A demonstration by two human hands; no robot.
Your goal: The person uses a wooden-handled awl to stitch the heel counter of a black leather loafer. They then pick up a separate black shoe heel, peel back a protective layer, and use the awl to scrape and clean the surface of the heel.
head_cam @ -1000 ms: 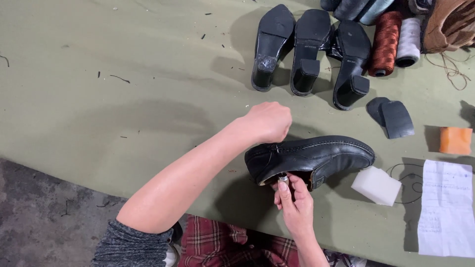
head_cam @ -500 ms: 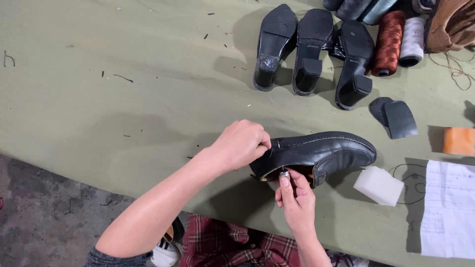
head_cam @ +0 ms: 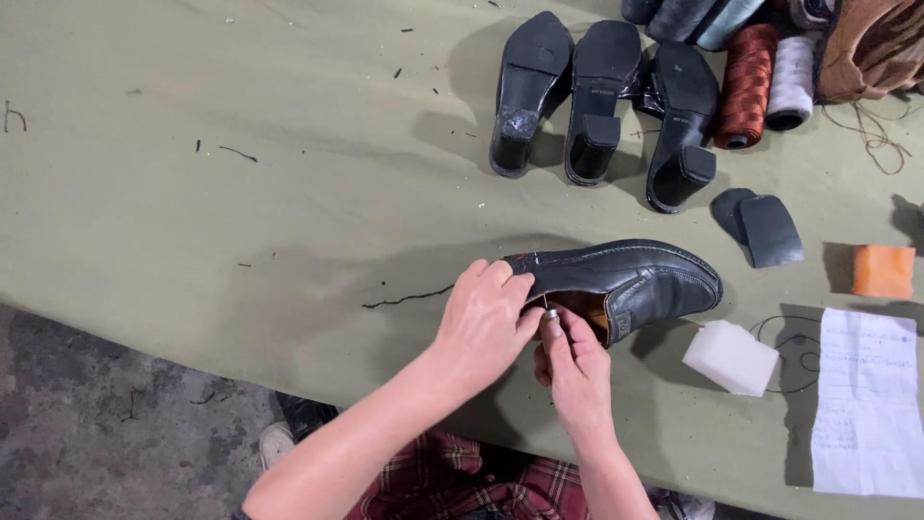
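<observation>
Head cam looking straight down: black leather shoe (head_cam: pixel 626 279) lies on its side on the green tabletop (head_cam: pixel 241 212), near the front edge, toe pointing right. Left hand (head_cam: pixel 484 323) has its fingers curled closed over the heel end, pinning it down. Right hand (head_cam: pixel 575 371) sits just below the opening, fingers pinched shut on a small metal-tipped tool (head_cam: pixel 550 313) pressed against the shoe's rim. White foam block (head_cam: pixel 731 358) is just right of the toe, with a sheet of paper (head_cam: pixel 866 404) further right and an orange sponge (head_cam: pixel 883 271) above that. Further back, three black heeled shoes (head_cam: pixel 602 96) lie sole-up beside thread spools (head_cam: pixel 765 82).
</observation>
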